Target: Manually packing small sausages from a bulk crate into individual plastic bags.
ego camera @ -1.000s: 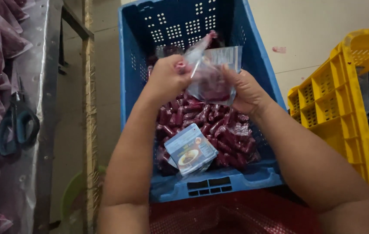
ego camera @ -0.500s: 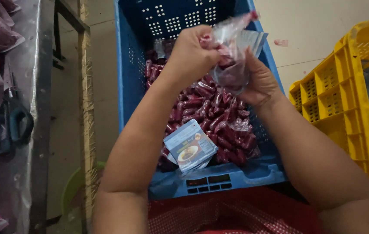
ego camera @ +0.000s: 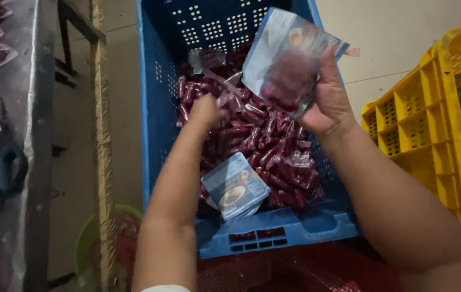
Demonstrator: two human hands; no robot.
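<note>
Working from the blue crate (ego camera: pixel 160 135) as my landmark and going left to right: well left of it I see scissors (ego camera: pixel 0 170) on a steel table (ego camera: pixel 30 162), and a green bowl (ego camera: pixel 87 243) just below its left corner. Inside the crate lies a heap of red sausages (ego camera: pixel 263 151), small and wrapped in film, so I judge them light, slick and a bit soft; they are best pinched across the middle. My left hand (ego camera: pixel 206 111) is down in the heap with fingers curled, but I cannot tell whether it has closed on any. A flat pouch pack (ego camera: pixel 236 186) rests on the sausages near the crate's front wall. Above the crate's right side, my right hand (ego camera: pixel 328 100) grips a pouch (ego camera: pixel 290 59) by its lower edge, partly filled, floppy and crinkly, likely to sag if held by one corner. Right of the crate stands a yellow crate (ego camera: pixel 430 135).
</note>
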